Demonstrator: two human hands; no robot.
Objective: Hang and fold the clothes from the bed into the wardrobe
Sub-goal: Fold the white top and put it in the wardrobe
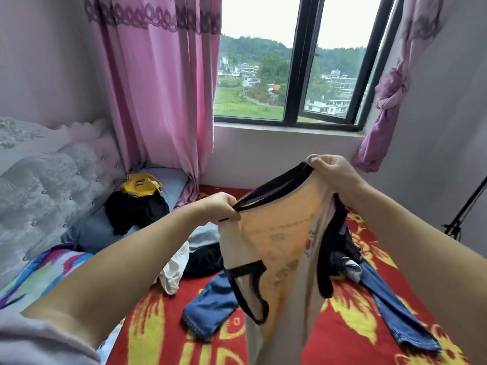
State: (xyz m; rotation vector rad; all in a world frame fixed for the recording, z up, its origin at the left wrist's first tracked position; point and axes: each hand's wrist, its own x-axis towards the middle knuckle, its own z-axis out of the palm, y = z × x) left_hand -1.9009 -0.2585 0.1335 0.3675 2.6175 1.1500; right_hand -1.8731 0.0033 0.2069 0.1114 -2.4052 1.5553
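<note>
Currently left hand (221, 206) and right hand (332, 172) each pinch the black-trimmed collar of a thin cream shirt (284, 254), print blurred, arms raised over bed (350, 325).

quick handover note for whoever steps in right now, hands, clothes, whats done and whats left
Left hand and right hand each pinch the dark neckline of the cream shirt, held up over the bed.
Still lying on the bed: blue jeans, white garment, black clothes, plus a yellow and black pile on the pillow.
Nothing visibly hung or folded yet; the wardrobe is out of view.
</note>
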